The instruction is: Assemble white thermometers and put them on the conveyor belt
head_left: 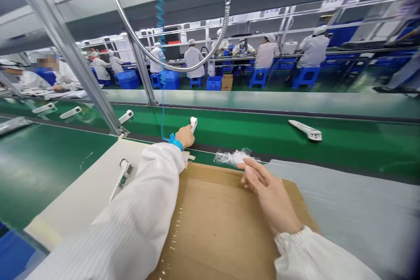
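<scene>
- I see the left hand (184,137) near the middle of the frame, reaching forward; its fingers meet the near end of a white device (194,123), but I cannot tell whether they have closed on it.
- That device lies on the green belt (243,133), just beyond the fingertips, its far end showing clear of them.
- A blue wristband (176,141) sits behind that hand, its cord rising toward the top of the frame.
- I have the right hand (267,192) at lower right of centre, fingers bent and close together above the carton (226,232); its fingertips are at the crumpled plastic (229,157), and I cannot tell whether they pinch it.
- Left of the left sleeve, I see an opened unit (122,178) on a pale sheet (82,192).
- Farther out, another device (306,131) rests on the belt at right; three more (126,117) line its left part.
- Seated workers (194,59) fill the upper middle.
</scene>
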Demonstrator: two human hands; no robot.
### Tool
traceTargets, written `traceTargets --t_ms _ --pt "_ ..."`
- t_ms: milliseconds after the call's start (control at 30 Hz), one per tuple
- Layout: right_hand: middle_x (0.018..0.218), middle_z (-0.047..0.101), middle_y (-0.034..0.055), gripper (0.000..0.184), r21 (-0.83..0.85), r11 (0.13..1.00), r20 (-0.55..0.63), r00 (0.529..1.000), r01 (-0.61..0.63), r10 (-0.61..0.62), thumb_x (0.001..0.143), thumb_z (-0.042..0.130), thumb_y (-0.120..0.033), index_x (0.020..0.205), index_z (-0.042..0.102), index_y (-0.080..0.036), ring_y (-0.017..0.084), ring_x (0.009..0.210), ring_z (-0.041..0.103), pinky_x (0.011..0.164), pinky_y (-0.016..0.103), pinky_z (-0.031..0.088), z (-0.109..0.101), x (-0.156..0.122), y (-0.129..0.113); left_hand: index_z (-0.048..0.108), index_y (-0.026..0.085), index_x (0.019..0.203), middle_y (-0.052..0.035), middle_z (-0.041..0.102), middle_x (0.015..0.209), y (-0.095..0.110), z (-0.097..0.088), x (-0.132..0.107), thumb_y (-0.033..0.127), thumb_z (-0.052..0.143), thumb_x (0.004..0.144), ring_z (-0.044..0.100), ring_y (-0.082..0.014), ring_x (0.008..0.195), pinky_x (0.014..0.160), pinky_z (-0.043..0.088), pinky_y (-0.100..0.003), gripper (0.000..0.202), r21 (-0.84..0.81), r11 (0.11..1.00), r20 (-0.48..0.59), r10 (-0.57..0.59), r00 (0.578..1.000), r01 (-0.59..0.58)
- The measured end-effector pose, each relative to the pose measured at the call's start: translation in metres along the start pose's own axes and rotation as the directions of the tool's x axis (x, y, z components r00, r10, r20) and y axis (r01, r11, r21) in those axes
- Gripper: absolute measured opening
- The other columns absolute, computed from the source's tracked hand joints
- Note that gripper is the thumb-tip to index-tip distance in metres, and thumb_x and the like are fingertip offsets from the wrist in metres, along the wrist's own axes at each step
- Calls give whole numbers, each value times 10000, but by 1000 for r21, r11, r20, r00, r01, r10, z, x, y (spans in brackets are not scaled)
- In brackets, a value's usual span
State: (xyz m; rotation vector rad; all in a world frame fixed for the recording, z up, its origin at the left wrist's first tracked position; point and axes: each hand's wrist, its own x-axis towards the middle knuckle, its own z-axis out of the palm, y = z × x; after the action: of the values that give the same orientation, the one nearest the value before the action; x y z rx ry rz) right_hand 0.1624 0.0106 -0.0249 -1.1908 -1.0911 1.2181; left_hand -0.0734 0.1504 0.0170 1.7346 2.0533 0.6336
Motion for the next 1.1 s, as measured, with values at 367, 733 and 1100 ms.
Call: traceTargets --t_ms 367,733,1100 --pt "1059 708 79 580 -132 991 -19 1000 -25 22 711 698 -633 1116 667 -219 154 726 569 699 294 524 -2 1 -1 530 165 512 -150 638 692 -113 -148 -91 441 744 678 644 -348 871 790 469 -408 387 508 849 140 -246 959 143" --pt "951 711 55 405 -384 906 27 983 179 -182 827 601 -567 1038 677 -229 191 786 614 753 334 508 -1 -4 -1 561 165 961 -56 640 782 -82 -84 -161 549 404 894 569 -166 652 519 340 -237 419 -156 983 332 -45 942 102" --pt "977 710 58 263 -470 855 109 975 220 -191 913 527 -415 995 678 -216 206 812 624 778 344 477 -16 -27 -19 615 146 911 -32 600 772 50 12 -165 404 711 790 476 -107 639 549 325 -218 301 -841 504 393 317 863 198"
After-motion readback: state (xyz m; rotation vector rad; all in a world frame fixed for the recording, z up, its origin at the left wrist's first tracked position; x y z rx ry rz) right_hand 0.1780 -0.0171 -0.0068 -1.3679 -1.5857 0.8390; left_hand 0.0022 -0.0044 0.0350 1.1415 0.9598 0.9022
